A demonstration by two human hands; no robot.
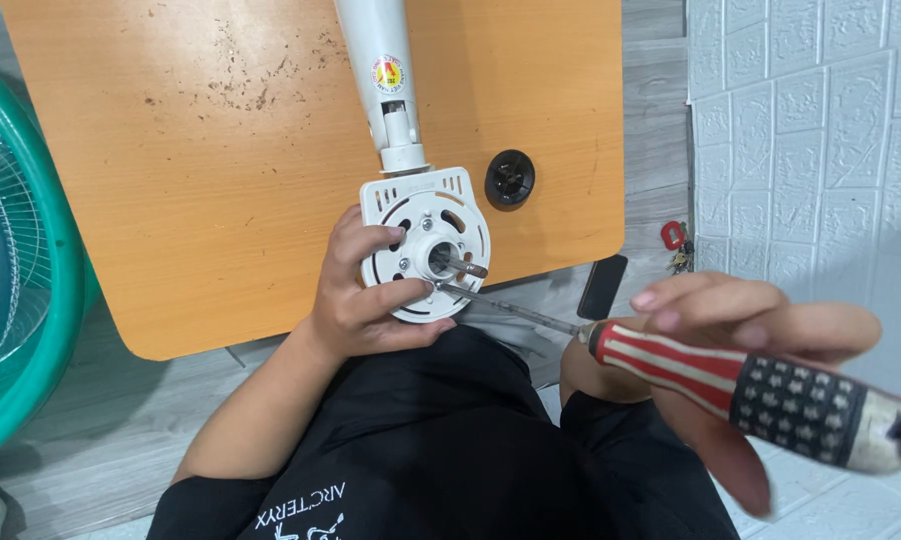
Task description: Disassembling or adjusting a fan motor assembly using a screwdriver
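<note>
**Screwdriver set to the fan motor housing, blade and guard already off**

The white motor housing (425,243) is gripped at its nine o'clock edge by the left hand (365,295), the fingers curled over the rim and the thumb pressed beneath at six o'clock; the hand is clamped on the housing. The striped screwdriver (740,385) is held in the right hand (760,350), the fingers half closed around the red-and-white and star-patterned handle. The metal shaft is run toward ten o'clock, and its tip is laid against the housing face just below the motor spindle (460,265), at or beside a small screw; whether the tip is seated in the screw head cannot be told.

The housing lies at the near edge of the orange worktop (170,150), at the end of the white fan neck (375,60) that runs off toward twelve o'clock. The spindle stands bare, with no blade or guard on it, so that part of the stripping appears done, while the housing is judged to remain fastened. A black round cap (509,179) lies loose on the worktop at three o'clock of the housing. A green fan guard (25,270) stands at nine o'clock, well apart. A red key fob (673,236) and a dark phone (602,286) lie on the floor beyond the worktop's right edge.
</note>
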